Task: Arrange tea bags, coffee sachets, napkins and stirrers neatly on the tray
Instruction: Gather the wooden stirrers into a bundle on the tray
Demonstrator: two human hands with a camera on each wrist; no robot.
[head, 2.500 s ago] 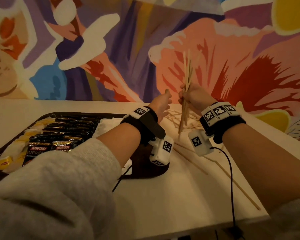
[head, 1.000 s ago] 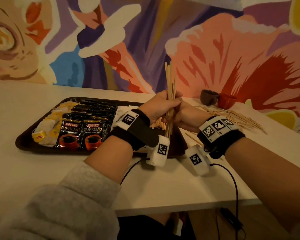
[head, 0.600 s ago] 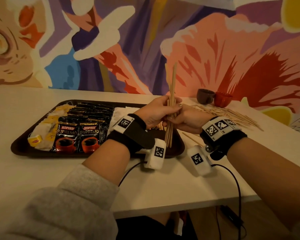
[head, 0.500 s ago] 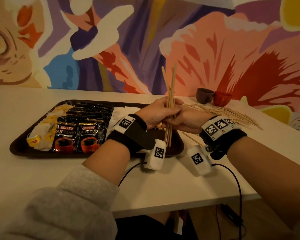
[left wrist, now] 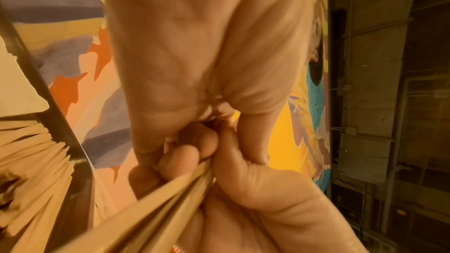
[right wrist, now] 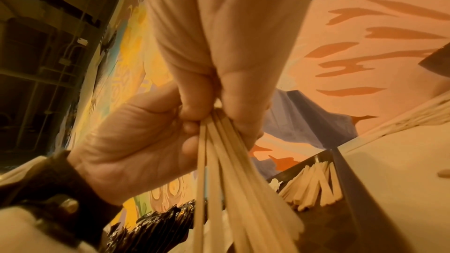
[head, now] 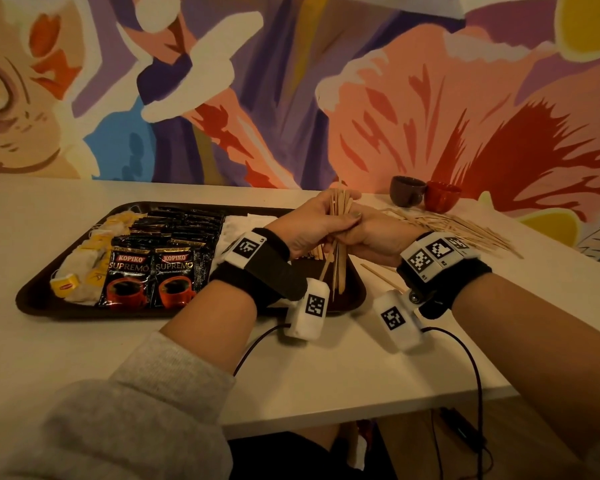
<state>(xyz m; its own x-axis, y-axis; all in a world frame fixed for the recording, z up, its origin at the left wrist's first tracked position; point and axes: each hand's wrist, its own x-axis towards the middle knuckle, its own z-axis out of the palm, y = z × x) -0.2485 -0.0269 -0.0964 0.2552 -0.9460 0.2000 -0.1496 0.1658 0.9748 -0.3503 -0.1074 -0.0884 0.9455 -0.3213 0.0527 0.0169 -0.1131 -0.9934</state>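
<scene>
Head view: left hand [head: 312, 226] and right hand [head: 373, 235] both curl their fingers [head: 352, 216] around an upright bundle of stirrers [head: 340, 244] above the tray's [head: 42, 292] right end.

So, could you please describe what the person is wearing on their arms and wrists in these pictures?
Each wrist carries a black strap: the left wrist strap and the right wrist strap both bear white blocks printed with black square markers. A white camera pod hangs below the left wrist and another pod below the right, each trailing a thin black cable. The left forearm shows a pushed-up grey sleeve.
</scene>
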